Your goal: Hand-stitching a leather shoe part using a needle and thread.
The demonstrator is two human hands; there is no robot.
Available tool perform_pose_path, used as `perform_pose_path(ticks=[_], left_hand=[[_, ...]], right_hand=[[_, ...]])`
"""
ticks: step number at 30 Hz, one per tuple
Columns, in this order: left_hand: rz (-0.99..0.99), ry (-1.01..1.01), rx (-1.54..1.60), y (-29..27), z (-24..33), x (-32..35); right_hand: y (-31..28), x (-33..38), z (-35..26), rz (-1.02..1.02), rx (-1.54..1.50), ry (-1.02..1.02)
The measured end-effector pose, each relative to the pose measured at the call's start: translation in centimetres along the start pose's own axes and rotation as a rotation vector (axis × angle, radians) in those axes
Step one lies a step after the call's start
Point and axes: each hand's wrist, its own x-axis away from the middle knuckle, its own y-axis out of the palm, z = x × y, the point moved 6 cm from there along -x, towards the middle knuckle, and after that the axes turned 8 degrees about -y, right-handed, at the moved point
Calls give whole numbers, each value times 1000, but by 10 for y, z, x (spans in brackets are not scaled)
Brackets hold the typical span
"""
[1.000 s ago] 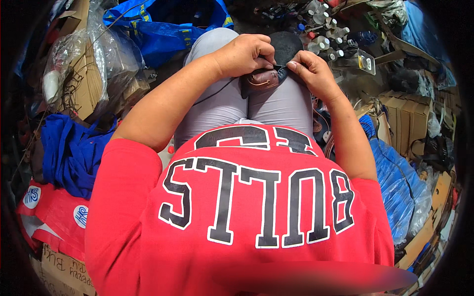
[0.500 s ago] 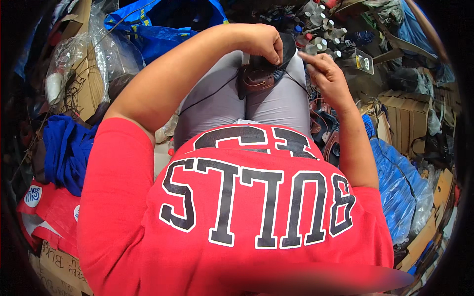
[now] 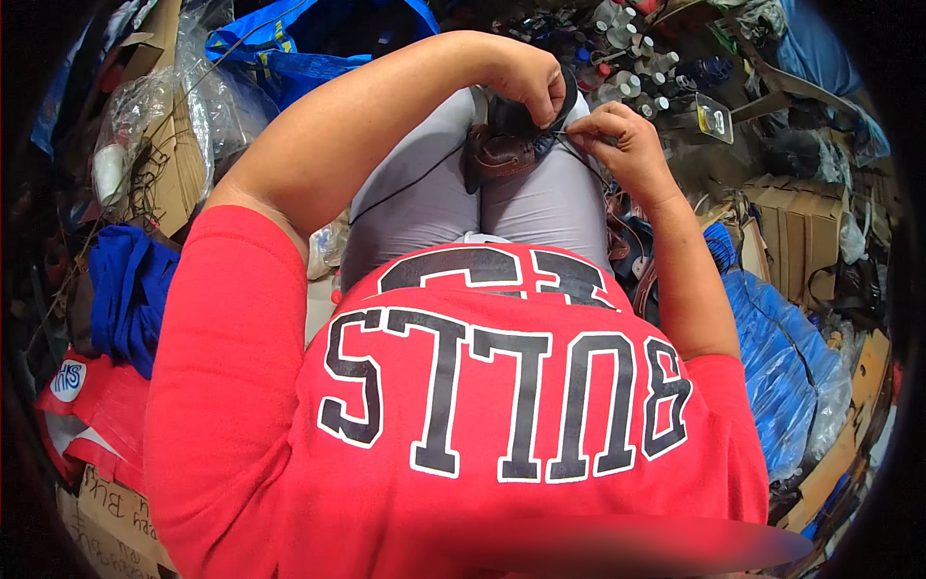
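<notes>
On my grey-trousered lap lies a brown leather shoe (image 3: 500, 154) with a dark sole, tilted between my thighs. My left hand (image 3: 536, 85) reaches over from the left, its fingers closed on the shoe's dark sole edge. Close to the same edge, my right hand (image 3: 622, 145) is closed in a pinch. A thin, pale needle-like tool (image 3: 563, 132) runs from its fingertips toward the shoe; its far end is hard to make out. A dark cord (image 3: 410, 183) stretches from the shoe across my left thigh, and another dark strand lies below my right hand.
Several capped bottles (image 3: 632, 72) stand beyond my right hand. A blue bag (image 3: 299, 48) is at the far left, near clear plastic and cardboard (image 3: 178, 145). Other brown footwear (image 3: 637, 261) lies beside my right thigh. Blue plastic sheeting (image 3: 772, 367) and cardboard boxes (image 3: 796, 232) crowd the right.
My right hand has moved left and in to the shoe's edge, bringing the needle-like tool against it. My left hand has shifted slightly and stays on the shoe.
</notes>
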Motion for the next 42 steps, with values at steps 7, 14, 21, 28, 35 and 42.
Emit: perform_pose_path(ticks=[7,14,21,28,35,42], left_hand=[[25,10,306,1,-14,6],[-10,63,330,5,-14,9],[-11,55,437,8,-26,6],[-23,83,544,11,-31,7],[-79,42,527,12,-34,4],[-160,-52,443,9,-34,-3]], right_hand=[[-1,-3,-3,-30,49,-20],[1,-4,-4,-6,-27,-16],[2,-6,-10,-28,86,-24],[14,0,1,121,-131,-16],[13,3,-16,134,-3,-106],[18,12,-28,210,113,-175]])
